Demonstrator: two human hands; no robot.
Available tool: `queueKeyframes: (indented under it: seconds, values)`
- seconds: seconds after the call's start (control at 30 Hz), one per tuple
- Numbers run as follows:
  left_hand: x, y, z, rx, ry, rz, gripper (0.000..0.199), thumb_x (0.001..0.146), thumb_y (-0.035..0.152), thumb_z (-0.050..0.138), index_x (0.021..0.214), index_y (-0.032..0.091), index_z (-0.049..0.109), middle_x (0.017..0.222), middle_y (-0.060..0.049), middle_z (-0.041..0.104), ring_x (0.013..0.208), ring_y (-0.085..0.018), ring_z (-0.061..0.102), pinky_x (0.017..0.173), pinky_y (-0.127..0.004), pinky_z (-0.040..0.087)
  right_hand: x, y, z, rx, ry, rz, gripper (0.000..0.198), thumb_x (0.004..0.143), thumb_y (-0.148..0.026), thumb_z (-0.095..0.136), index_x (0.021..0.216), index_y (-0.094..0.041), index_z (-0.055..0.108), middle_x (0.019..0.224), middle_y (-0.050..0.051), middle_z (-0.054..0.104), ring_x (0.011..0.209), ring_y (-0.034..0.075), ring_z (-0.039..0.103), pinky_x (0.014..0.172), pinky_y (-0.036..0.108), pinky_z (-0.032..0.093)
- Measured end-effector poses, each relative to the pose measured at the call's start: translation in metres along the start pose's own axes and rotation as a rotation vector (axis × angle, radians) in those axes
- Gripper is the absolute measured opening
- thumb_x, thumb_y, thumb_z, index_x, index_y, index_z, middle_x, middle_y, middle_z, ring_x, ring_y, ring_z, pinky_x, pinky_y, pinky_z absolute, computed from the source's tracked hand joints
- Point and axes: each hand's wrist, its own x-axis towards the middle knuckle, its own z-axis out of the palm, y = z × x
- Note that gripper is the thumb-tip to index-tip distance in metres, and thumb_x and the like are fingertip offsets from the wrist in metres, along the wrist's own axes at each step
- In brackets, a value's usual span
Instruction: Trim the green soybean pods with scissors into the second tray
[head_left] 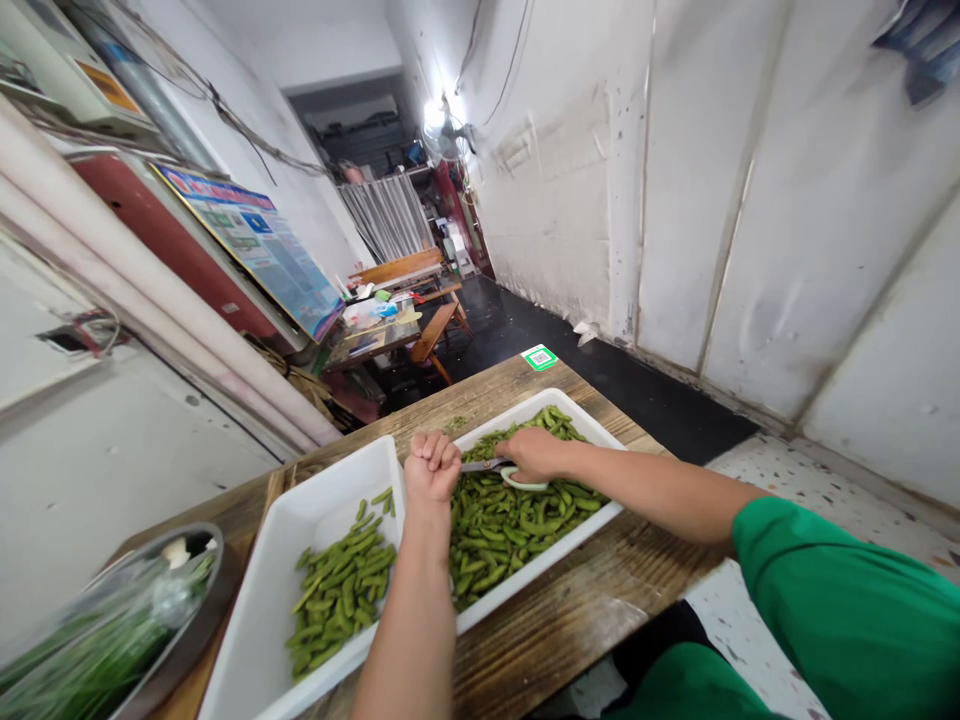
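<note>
My right hand (536, 455) is closed around a pair of scissors (523, 481) with pale handles. Their blades point left, towards my left hand (433, 466). That hand is curled into a fist at the wall between two white trays, and whatever it may hold is hidden. Beneath my right hand, the right tray (541, 569) is filled with green edamame pods (491, 545). In the left tray (289, 530) a smaller heap of edamame pods (345, 580) lies towards its near right side, partly covered by my left forearm.
Both trays stand on a wooden table (585, 600). A metal bowl (214, 600) with bagged green vegetables (112, 620) is at the lower left. A green QR-code card (539, 358) lies at the far corner. Further back are a cluttered table (375, 340) and a wooden chair (433, 335).
</note>
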Motion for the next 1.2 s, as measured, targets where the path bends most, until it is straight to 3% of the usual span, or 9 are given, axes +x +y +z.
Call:
queueKeyframes:
  seconds: [0.53,0.73,0.83,0.9,0.97,1.0,1.07,1.13,1.2]
  values:
    - [-0.001,0.0,0.002,0.055,-0.004,0.009,0.038,0.078,-0.002,0.037,0.046,0.017,0.027,0.04,0.005,0.026,0.032,-0.007,0.022,0.034,-0.022,0.013,0.0,0.001,0.0,0.008,-0.009,0.001,0.037,0.073,-0.038,0.055,0.103,-0.017,0.061,0.093,0.013,0.068,0.087,0.027,0.063,0.069,0.031,0.045]
    - [0.003,0.0,-0.004,-0.016,-0.007,-0.009,0.04,0.081,0.002,0.034,0.044,0.016,0.035,0.038,0.004,0.033,0.031,-0.007,0.027,0.034,-0.021,0.017,-0.001,0.001,-0.002,0.012,-0.009,-0.001,0.038,0.073,-0.04,0.056,0.102,-0.017,0.062,0.095,0.014,0.068,0.089,0.028,0.062,0.07,0.031,0.045]
    - [0.002,-0.001,-0.001,0.064,0.05,0.02,0.035,0.085,0.016,0.033,0.058,0.019,0.054,0.051,0.002,0.053,0.042,-0.008,0.046,0.043,-0.02,0.033,-0.002,0.0,-0.003,0.016,-0.006,-0.001,0.036,0.073,-0.04,0.056,0.101,-0.017,0.062,0.095,0.014,0.068,0.089,0.028,0.062,0.07,0.03,0.045]
    - [0.0,-0.001,0.004,0.142,0.065,0.069,0.033,0.087,0.032,0.031,0.085,0.022,0.062,0.083,-0.004,0.066,0.071,-0.014,0.06,0.063,-0.028,0.045,-0.003,-0.001,-0.004,0.022,0.003,0.001,0.035,0.073,-0.039,0.056,0.101,-0.018,0.062,0.095,0.013,0.068,0.089,0.027,0.062,0.07,0.03,0.044]
    - [-0.002,-0.001,0.01,0.218,0.057,0.138,0.043,0.085,0.047,0.028,0.103,0.025,0.06,0.109,-0.008,0.062,0.097,-0.019,0.058,0.079,-0.036,0.044,-0.003,-0.001,-0.004,0.028,0.017,0.016,0.036,0.074,-0.039,0.055,0.102,-0.019,0.062,0.094,0.012,0.068,0.088,0.027,0.062,0.07,0.03,0.044]
    - [-0.002,0.0,0.012,0.268,0.067,0.182,0.047,0.083,0.051,0.028,0.104,0.025,0.06,0.113,-0.009,0.06,0.102,-0.02,0.056,0.082,-0.037,0.042,-0.004,0.0,-0.005,0.028,0.026,0.033,0.036,0.074,-0.039,0.055,0.103,-0.019,0.061,0.094,0.012,0.068,0.088,0.027,0.062,0.07,0.03,0.044]
    - [-0.003,0.0,0.015,0.432,0.188,0.32,0.042,0.08,0.051,0.036,0.096,0.023,0.063,0.103,-0.008,0.064,0.095,-0.018,0.059,0.08,-0.032,0.042,-0.004,0.003,-0.006,0.025,0.045,0.082,0.037,0.074,-0.038,0.055,0.104,-0.017,0.06,0.094,0.014,0.067,0.087,0.028,0.062,0.07,0.031,0.045]
    - [-0.004,0.0,0.015,0.692,0.37,0.533,0.026,0.075,0.039,0.049,0.084,0.02,0.065,0.081,-0.003,0.065,0.077,-0.013,0.06,0.073,-0.024,0.042,-0.004,0.006,-0.008,0.021,0.068,0.136,0.036,0.075,-0.036,0.053,0.104,-0.015,0.06,0.096,0.015,0.066,0.088,0.028,0.062,0.071,0.032,0.044]
    - [-0.007,-0.002,0.013,0.982,0.468,0.686,0.015,0.072,0.027,0.056,0.079,0.019,0.067,0.064,0.001,0.061,0.062,-0.011,0.055,0.065,-0.021,0.04,-0.005,0.01,-0.011,0.022,0.091,0.181,0.036,0.077,-0.037,0.051,0.104,-0.015,0.06,0.097,0.015,0.066,0.09,0.028,0.061,0.073,0.033,0.044]
